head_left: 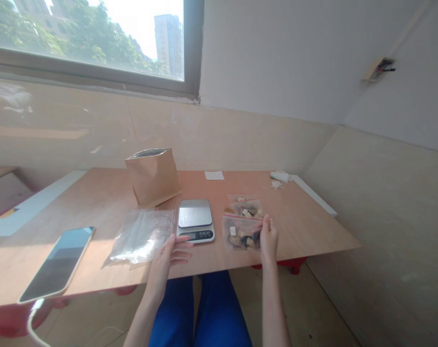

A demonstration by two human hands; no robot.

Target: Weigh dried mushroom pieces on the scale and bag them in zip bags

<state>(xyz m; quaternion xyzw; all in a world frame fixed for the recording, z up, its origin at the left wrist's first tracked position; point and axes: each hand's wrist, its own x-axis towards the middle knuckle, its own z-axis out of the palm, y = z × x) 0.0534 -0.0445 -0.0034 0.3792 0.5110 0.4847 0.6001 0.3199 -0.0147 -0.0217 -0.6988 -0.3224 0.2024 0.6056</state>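
Bag of dried food pieces (pixel 240 240), front one of a small group, is located right of centre near the front edge of the table (pixel 312 229). It is see-through, with a red strip along the top and a small white label. Right hand (pixel 269 236) holds this bag by its upper right corner, thumb and fingers closed on the plastic. Whether the bag's bottom rests on the table cannot be told. Further bags (pixel 254 208) of similar make lie directly behind, partly covered by the front one.

Left hand (pixel 172 250) is loosely spread, fingers extended and apart, grip wide. Its index finger overlaps the front left corner of the scale (pixel 195 213); contact cannot be confirmed from this view. The scale sits between the two hands, display toward the person.

Clear plastic bags (pixel 141 236) lie flat left of the scale. Behind them stands a brown paper bag (pixel 154 177), its top open. Phone (pixel 59 262) lies at far left, cable (pixel 33 320) attached. White card (pixel 214 175) lies near the wall.
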